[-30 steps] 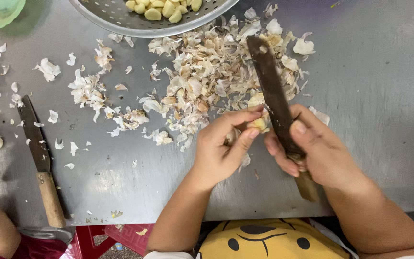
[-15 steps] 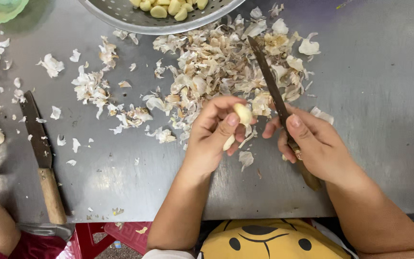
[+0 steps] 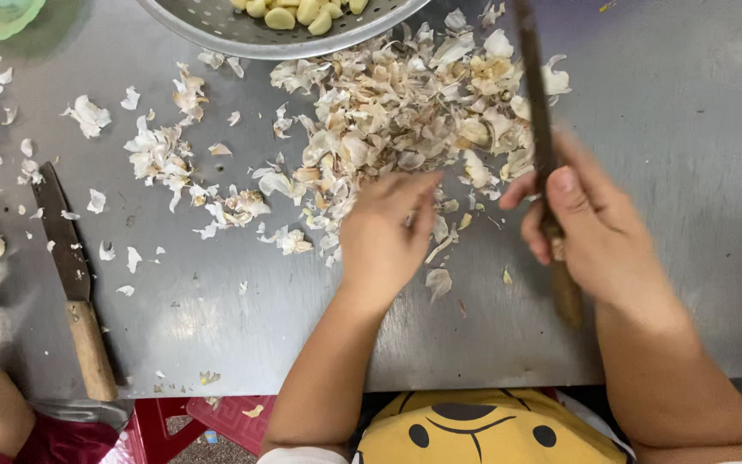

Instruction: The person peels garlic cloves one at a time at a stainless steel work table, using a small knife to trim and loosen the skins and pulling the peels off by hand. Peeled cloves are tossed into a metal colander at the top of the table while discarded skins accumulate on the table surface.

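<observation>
Even, soft overhead light, moderately bright. Metal table (image 3: 689, 112) shows dull sheen, pale glare patch lower left near spare knife (image 3: 75, 283). Shadows faint, short, under peels (image 3: 405, 112) and colander (image 3: 242, 34). Motion blur on right hand (image 3: 599, 232), its knife (image 3: 543, 146) and left hand (image 3: 388, 236). Peels at centre fairly sharp. Slight softness toward frame edges; bottom edge darker.

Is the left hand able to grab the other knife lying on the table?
Probably yes. The left hand is over the peel pile, and only bare metal table and scattered peels lie between it and the spare knife.
</observation>
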